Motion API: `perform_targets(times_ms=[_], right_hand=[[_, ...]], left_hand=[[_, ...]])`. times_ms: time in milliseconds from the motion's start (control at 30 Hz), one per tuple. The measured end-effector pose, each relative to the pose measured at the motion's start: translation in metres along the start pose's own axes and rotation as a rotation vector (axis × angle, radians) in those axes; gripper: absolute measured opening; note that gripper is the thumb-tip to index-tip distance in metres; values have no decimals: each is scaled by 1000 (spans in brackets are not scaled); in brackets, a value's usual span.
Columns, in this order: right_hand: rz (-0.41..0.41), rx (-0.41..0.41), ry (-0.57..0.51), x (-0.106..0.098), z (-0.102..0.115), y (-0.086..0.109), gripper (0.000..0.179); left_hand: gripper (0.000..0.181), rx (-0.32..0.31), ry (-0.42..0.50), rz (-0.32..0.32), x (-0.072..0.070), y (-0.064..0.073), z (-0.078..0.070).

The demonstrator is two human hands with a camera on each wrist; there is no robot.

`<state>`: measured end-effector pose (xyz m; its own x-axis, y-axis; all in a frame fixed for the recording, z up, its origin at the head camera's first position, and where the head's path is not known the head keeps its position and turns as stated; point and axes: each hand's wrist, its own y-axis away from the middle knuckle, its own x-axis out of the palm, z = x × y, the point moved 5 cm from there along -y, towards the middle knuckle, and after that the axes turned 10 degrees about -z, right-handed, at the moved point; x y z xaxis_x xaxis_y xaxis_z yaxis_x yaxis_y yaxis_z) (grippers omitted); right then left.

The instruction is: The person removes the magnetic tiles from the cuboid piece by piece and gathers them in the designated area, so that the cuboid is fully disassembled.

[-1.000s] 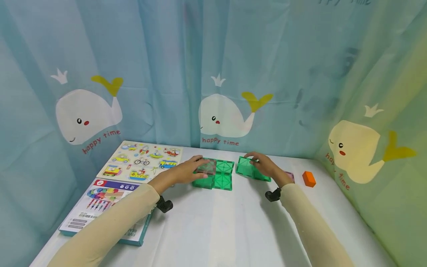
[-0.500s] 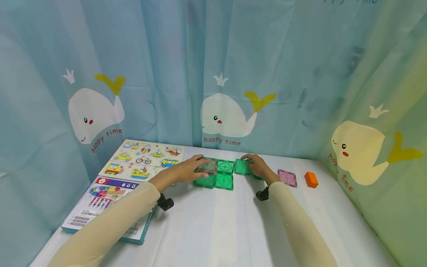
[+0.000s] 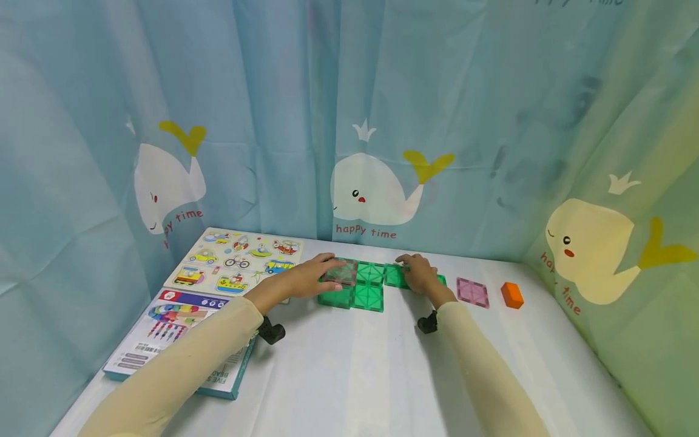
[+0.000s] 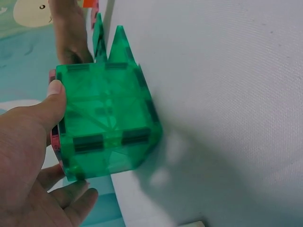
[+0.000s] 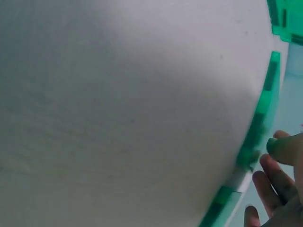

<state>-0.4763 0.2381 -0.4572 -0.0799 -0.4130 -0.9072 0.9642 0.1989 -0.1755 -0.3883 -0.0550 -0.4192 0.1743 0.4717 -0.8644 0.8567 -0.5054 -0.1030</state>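
Observation:
In the left wrist view my left hand (image 4: pixel 28 146) grips a green box-shaped build of magnetic tiles (image 4: pixel 106 113), thumb on one edge and fingers curled along another. A pinkish-red magnetic tile (image 3: pixel 345 273) forms part of it under my left hand (image 3: pixel 308 277). More green square magnetic tiles (image 3: pixel 369 297) adjoin it on the right. My right hand (image 3: pixel 420 274) holds a low row of green magnetic tiles (image 3: pixel 394 275) beside these, covering its middle. In the right wrist view that row (image 5: pixel 259 123) stands nearly edge-on, with the thumb at its edge and other fingers loosely bent.
A pink magnetic tile (image 3: pixel 472 292) and an orange block (image 3: pixel 512 295) lie to the right. On the left are a picture puzzle board (image 3: pixel 218 267) and a boxed toy (image 3: pixel 153 340). A blue curtain with whales (image 3: pixel 284 152) hangs behind the white table (image 3: pixel 338 376).
My right hand has brought the green tiles leftward and lowered them from a tilt, up to the other green tiles. The pink tile has come into full view. My left hand keeps its place.

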Motion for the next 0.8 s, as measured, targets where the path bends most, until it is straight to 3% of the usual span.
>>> perform_targets(times_ms=[267, 533, 633, 800], right_hand=[[-67, -232, -160, -24, 48, 9, 37], [-6, -313, -199, -24, 78, 27, 31], [-11, -372, -121, -21, 85, 34, 32], [-141, -571, 171, -16, 92, 42, 45]], left_hand=[[68, -13, 4, -9, 0, 0, 0], [70, -27, 9, 6, 0, 0, -2], [70, -33, 17, 8, -1, 1, -3], [69, -34, 16, 1, 0, 2, -4]])
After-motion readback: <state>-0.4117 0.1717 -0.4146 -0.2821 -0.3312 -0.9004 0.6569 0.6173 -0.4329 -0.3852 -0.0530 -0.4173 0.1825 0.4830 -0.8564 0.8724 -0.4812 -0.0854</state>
